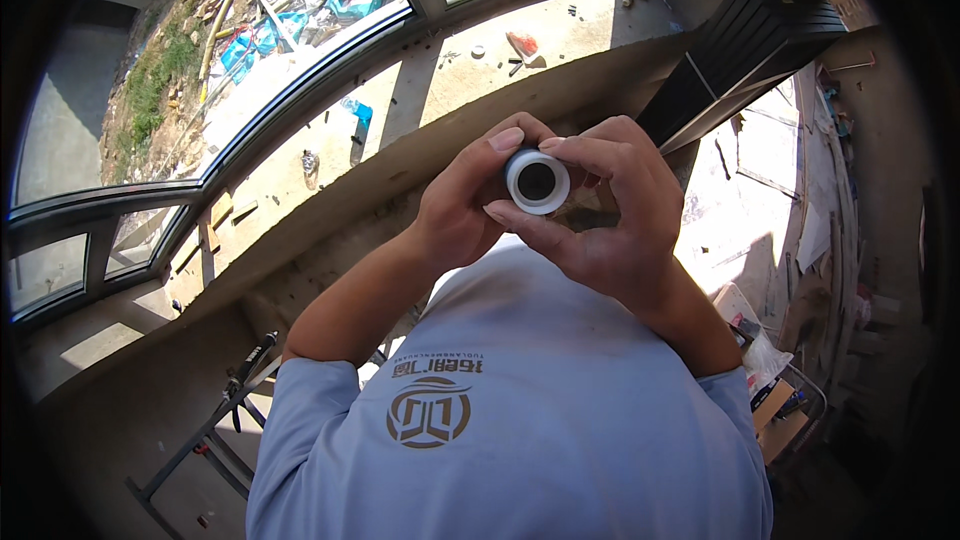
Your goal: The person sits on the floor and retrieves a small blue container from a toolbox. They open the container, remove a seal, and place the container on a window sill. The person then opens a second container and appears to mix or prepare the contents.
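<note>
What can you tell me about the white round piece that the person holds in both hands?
The white round piece looks like a short plastic pipe fitting: a thick, smooth white ring around a dark round opening. Its open end faces the camera, so its length is hidden. It is held up in front of the person's chest, above the light blue shirt. The left hand grips it from the left, a fingertip on its top edge; the right hand wraps it from the right and below. Sunlight brightens its rim.

A round tan emblem (429,413) with a line of tan lettering above it marks the light-blue shirt (560,390).
</note>
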A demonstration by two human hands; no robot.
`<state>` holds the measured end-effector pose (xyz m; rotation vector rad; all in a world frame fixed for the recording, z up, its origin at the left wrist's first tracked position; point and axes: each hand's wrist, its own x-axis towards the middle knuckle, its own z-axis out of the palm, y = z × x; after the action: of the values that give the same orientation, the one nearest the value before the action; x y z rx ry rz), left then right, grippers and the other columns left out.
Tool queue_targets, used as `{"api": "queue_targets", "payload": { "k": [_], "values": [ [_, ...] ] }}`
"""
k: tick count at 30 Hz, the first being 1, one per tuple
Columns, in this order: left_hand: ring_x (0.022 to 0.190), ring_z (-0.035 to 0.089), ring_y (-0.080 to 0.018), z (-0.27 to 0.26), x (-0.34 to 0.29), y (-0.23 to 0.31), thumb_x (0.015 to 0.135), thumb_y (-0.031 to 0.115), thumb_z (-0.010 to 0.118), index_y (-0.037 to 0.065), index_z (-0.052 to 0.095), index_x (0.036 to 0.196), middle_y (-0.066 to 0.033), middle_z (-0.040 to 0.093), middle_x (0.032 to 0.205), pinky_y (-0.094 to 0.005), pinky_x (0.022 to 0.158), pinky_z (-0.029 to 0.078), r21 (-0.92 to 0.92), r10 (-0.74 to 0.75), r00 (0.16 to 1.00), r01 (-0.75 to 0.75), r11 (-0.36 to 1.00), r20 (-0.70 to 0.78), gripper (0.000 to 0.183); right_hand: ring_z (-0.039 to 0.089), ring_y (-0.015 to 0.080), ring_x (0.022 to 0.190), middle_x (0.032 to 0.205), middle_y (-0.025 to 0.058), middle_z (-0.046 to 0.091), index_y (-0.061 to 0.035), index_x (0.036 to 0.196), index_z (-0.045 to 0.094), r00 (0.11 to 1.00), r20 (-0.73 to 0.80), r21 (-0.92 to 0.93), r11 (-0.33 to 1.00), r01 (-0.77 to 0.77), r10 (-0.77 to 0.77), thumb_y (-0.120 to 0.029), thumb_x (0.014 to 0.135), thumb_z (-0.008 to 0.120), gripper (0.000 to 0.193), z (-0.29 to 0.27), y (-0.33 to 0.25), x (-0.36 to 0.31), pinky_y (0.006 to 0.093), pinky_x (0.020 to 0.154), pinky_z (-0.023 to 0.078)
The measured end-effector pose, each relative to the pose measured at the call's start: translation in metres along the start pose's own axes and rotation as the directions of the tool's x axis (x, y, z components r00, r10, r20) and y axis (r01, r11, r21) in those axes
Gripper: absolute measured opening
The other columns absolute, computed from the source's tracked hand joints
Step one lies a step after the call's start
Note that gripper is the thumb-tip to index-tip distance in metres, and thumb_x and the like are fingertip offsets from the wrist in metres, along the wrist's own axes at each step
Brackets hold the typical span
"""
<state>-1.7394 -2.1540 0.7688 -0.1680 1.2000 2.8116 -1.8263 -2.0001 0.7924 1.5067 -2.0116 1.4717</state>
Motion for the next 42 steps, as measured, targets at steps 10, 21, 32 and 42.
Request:
{"api": "queue_targets", "payload": {
  "k": [10,21,32,42],
  "values": [
    [0.069,0.055,-0.0126,0.003,0.007,-0.017,0.112,0.047,0.039,0.011,0.060,0.096,-0.0024,0.059,0.077,-0.0280,0.062,0.044,-0.136,-0.128,0.967,0.100,0.986,-0.222,0.044,0.065,0.0083,0.063,0.078,0.0039,0.067,-0.0044,0.105,0.066,0.972,0.006,0.046,0.971,-0.236,0.236,-0.019,0.079,0.094,0.040,0.019,0.001,-0.010,0.0239,0.056,0.052],
    [0.069,0.059,-0.0084,0.000,0.007,-0.033,0.114,0.053,0.036,0.005,0.067,0.094,-0.0023,0.065,0.084,-0.0245,0.057,0.048,0.018,-0.025,0.967,0.031,0.999,-0.253,0.060,0.061,0.0084,0.054,0.072,0.0043,0.067,-0.0024,0.106,0.069,0.902,0.148,0.177,0.887,-0.427,0.405,-0.017,0.082,0.086,0.033,0.012,0.000,-0.012,0.0234,0.051,0.048],
    [0.063,0.052,-0.0073,0.000,0.011,-0.063,0.115,0.046,0.036,0.005,0.066,0.088,0.0001,0.059,0.074,-0.0261,0.056,0.042,0.219,0.208,0.966,-0.172,0.961,-0.152,0.058,0.050,-0.0008,0.058,0.082,0.0017,0.069,0.0017,0.113,0.066,0.891,0.134,0.205,0.868,-0.452,0.433,-0.009,0.085,0.082,0.034,0.009,0.003,-0.043,0.0167,0.051,0.039],
    [0.063,0.053,-0.0102,0.002,0.017,-0.071,0.114,0.043,0.040,0.002,0.065,0.083,-0.0024,0.059,0.067,-0.0293,0.059,0.044,0.101,0.224,0.965,-0.211,0.972,-0.138,0.057,0.068,0.0109,0.071,0.088,0.0114,0.074,0.0080,0.111,0.067,0.954,-0.015,0.085,0.951,-0.298,0.300,-0.011,0.087,0.074,0.032,0.016,0.003,-0.049,0.0233,0.065,0.055]
  ]
}}
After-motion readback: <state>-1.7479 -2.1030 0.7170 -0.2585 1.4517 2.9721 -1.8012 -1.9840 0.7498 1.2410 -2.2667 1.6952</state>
